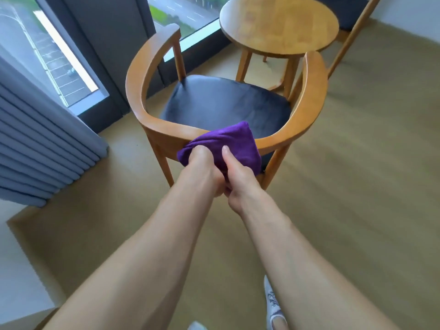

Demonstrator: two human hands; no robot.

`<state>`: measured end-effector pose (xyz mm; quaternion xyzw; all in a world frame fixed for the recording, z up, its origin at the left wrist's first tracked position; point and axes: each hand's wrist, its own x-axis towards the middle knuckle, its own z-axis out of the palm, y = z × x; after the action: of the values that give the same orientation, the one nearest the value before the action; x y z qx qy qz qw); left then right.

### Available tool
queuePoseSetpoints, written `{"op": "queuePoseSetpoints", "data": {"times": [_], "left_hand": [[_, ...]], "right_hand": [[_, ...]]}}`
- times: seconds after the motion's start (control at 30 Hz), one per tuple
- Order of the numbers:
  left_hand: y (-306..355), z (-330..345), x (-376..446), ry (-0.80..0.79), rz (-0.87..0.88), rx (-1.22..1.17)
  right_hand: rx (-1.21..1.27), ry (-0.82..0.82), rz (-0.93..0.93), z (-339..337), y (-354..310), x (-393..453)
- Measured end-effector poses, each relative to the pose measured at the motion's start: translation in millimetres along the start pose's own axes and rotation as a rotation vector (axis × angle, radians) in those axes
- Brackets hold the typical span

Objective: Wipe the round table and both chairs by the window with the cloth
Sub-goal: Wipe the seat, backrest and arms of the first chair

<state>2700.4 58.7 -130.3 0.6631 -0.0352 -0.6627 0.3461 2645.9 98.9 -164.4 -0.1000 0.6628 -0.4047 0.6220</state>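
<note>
Purple cloth (pixel 223 144) draped over the curved wooden backrest of the near chair (pixel 152 125); left hand (pixel 202 167) and right hand (pixel 235 177) both grip its lower folds, thumbs uppermost; round table (pixel 278 25) stands beyond the seat; second chair (pixel 352 22) behind it, by the window (pixel 181 13).

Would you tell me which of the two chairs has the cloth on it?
The near chair: the purple cloth lies over its curved backrest. The far chair stands beyond the round table.
</note>
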Motion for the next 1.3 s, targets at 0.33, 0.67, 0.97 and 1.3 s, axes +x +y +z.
{"op": "queuePoseSetpoints", "data": {"times": [0.33,0.67,0.97,1.3], "left_hand": [[64.4,-51.8,6.6,0.136,0.92,1.094],[84.4,-38.4,74.0,0.073,1.065,1.703],[49.2,10.2,66.6,0.124,1.193,1.836],[44.1,10.5,63.7,0.321,1.192,1.999]], "right_hand": [[0.265,0.426,-0.038,52.4,-16.3,12.7],[0.258,0.622,-0.04,19.6,-42.3,57.7],[0.176,0.725,-0.25,-31.6,-56.0,94.0],[0.178,0.728,-0.406,2.8,-32.4,66.7]]}}
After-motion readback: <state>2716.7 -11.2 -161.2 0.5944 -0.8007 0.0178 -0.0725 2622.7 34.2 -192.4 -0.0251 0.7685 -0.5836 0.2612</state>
